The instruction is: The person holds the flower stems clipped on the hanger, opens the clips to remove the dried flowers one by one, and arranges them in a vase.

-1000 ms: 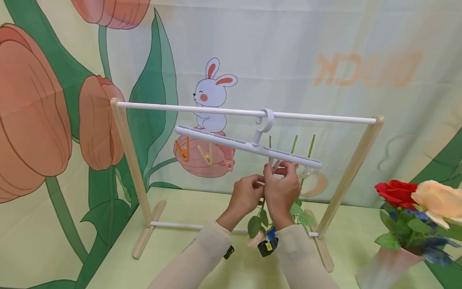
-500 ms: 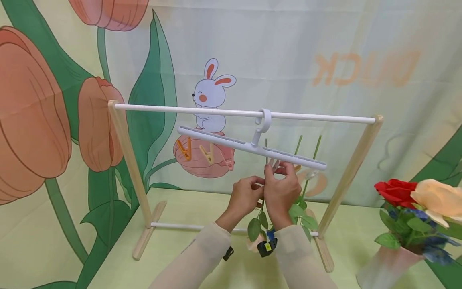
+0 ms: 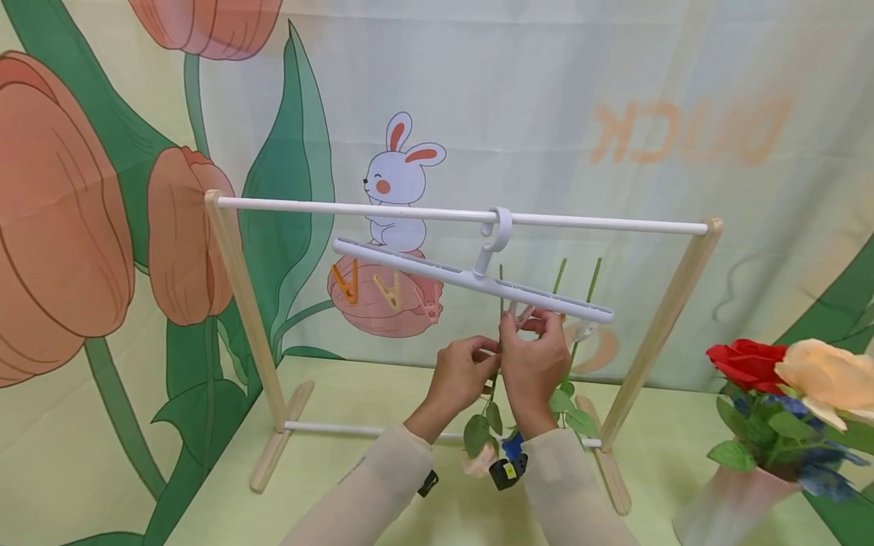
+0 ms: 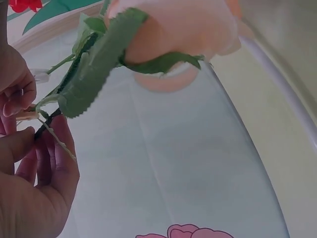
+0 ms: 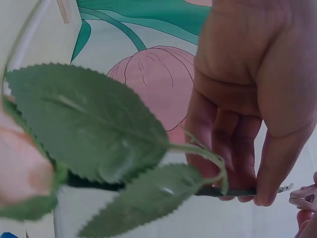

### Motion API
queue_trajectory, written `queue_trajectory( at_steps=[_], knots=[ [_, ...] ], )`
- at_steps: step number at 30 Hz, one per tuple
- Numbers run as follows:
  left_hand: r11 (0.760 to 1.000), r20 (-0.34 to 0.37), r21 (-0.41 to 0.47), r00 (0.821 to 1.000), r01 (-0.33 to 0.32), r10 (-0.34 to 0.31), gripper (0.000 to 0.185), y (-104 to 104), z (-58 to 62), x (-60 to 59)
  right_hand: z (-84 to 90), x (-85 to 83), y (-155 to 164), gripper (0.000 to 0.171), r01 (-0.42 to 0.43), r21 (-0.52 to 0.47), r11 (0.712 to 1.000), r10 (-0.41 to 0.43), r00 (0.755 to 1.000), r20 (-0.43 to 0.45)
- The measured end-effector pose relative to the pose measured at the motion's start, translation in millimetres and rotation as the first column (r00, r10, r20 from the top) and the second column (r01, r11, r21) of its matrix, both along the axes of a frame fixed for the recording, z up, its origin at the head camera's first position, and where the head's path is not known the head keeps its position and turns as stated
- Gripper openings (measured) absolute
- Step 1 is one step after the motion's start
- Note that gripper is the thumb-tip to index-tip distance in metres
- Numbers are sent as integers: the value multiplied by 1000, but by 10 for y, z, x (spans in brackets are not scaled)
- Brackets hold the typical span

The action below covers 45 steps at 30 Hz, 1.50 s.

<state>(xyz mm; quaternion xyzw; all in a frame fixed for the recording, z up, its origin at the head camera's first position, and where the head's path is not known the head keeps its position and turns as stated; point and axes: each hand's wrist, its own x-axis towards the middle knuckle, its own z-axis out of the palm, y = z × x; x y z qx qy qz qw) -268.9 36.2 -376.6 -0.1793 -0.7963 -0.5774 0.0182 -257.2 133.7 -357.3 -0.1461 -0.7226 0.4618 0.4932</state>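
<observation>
While the left hand [image 3: 463, 371] pinches the flower stem [image 3: 499, 303] upright, the right hand [image 3: 536, 356], squeezing the clear clip [image 3: 524, 316], should let it bite squarely.

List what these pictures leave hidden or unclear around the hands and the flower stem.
- Head view: the clip under the hanger bar is mostly hidden by the right hand.
- Head view: the peach bloom is partly hidden by leaves and sleeves.
- Right wrist view: the left hand covers the stem; the near leaves are blurred.
- Left wrist view: the bloom is cut off by the top edge.
</observation>
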Motion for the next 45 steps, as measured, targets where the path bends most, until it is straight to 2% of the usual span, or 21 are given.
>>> queue_trajectory(
  at_steps=[13,25,38,45],
  knots=[
    [998,-102,-56,994,-31,25,16,-175,-62,11,16,-12,-9,31,1,53,999,0,1000,-20],
    [989,-176,-140,984,-57,32,15,-287,-91,127,-14,11,-3,32,-8,72,997,9,1000,-19],
    [986,-166,-159,986,-58,31,15,-342,-76,199,-59,53,65,34,-25,61,998,25,1000,4],
    [975,-210,-213,978,-59,13,14,-447,-126,231,-45,94,92,33,-33,100,994,35,999,-18]
  ],
)
